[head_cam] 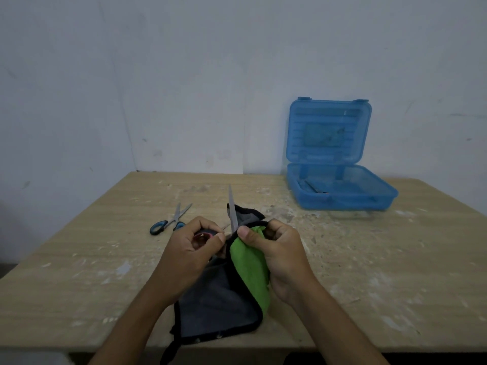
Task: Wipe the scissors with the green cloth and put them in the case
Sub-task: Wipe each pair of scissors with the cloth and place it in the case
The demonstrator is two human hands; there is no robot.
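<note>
Left hand: the left hand [192, 246] curls its fingers round the pink-and-black handle of a pair of grey-bladed scissors [232, 212], just at 6 o'clock of the table's middle.
Right hand: the right hand [276, 248] pinches the green cloth with black edging and a grey reverse [250, 270] against the base of the blade, thumb on top.
Held scissors: the blade points to 12 o'clock and rises clear of the cloth; whether the 2 blades are together is hard to tell.
Cloth: its grey side hangs down to the table's near edge at 6 o'clock.
Second scissors: a pair of blue-handled steel scissors [170, 219] lies flat at 10 o'clock of the hands, blades slightly apart.
Case: the translucent blue plastic case [340, 188] sits at 2 o'clock, lid upright against the wall, with some dim items inside.
Table: a worn beige wooden table [395, 259] carries everything.
</note>
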